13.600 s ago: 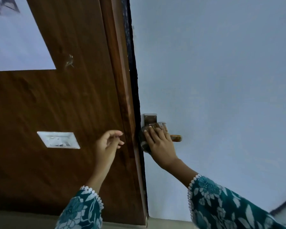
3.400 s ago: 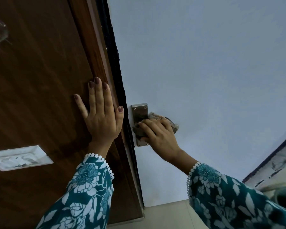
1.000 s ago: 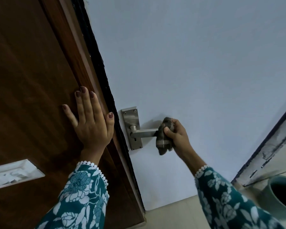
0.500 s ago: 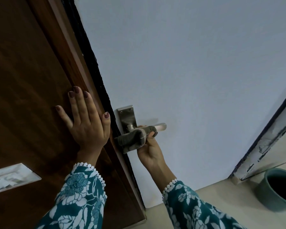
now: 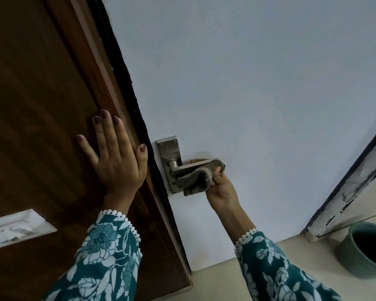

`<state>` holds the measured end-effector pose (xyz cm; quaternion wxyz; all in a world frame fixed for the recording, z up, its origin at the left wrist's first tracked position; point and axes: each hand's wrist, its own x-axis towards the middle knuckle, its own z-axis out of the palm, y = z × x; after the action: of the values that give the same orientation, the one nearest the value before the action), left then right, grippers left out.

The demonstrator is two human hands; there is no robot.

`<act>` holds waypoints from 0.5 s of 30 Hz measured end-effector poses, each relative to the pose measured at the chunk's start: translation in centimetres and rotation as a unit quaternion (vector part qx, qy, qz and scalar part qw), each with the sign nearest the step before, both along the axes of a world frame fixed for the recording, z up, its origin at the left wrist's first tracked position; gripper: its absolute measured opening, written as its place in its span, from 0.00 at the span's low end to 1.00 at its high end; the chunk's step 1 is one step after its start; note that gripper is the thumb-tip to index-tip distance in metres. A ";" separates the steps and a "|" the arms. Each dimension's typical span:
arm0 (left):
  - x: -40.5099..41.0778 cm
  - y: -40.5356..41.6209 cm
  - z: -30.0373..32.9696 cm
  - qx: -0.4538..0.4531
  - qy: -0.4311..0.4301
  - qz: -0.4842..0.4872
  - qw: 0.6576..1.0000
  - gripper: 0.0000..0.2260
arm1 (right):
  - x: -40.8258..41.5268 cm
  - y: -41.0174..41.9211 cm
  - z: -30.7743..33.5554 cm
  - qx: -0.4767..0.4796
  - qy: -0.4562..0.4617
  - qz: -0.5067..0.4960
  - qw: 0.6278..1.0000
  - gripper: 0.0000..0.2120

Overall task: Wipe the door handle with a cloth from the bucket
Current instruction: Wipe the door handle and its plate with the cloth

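Note:
A silver lever door handle [image 5: 191, 165] on a metal backplate [image 5: 168, 149] sits on the pale blue-white door [image 5: 248, 83]. My right hand [image 5: 220, 187] grips a grey checked cloth [image 5: 195, 180] from below, pressing it against the underside and outer end of the lever. The cloth wraps the lever's tip and hangs under it. My left hand [image 5: 115, 157] lies flat with fingers spread on the dark brown wooden panel [image 5: 41, 127], holding nothing. A green bucket [image 5: 365, 250] stands on the floor at the lower right.
A black gap runs along the door edge [image 5: 128, 83] between wood and pale door. A white plate [image 5: 15, 229] is set in the wooden panel at lower left. A chipped frame [image 5: 354, 181] rises at right above the beige floor [image 5: 226, 274].
Over the last second my right hand slid the cloth from the lever's tip toward the backplate, then back out along the underside. My left hand stayed pressed on the wood.

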<state>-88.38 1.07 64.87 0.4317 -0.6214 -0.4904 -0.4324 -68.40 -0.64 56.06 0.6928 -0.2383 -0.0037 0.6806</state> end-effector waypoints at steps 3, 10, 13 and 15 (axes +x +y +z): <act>0.1 0.0 0.1 0.005 0.001 -0.002 1.000 0.27 | -2.6 -0.4 0.4 -0.024 0.007 0.028 0.999 0.11; 0.1 0.3 -0.2 0.014 0.002 -0.007 1.000 0.27 | -4.9 -0.8 0.5 -0.015 -0.077 0.028 0.996 0.09; 0.0 0.3 -0.3 0.017 -0.003 -0.006 1.000 0.27 | -5.8 -1.0 0.5 -0.025 -0.150 0.038 0.988 0.11; -0.1 0.4 -0.3 0.016 -0.003 -0.005 1.000 0.27 | -7.0 -1.1 0.5 -0.036 -0.195 0.053 0.979 0.11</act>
<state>-88.44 1.44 64.57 0.4381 -0.6158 -0.4812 -0.4442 -75.41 -1.76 56.61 0.6330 -0.3903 -0.1270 0.6564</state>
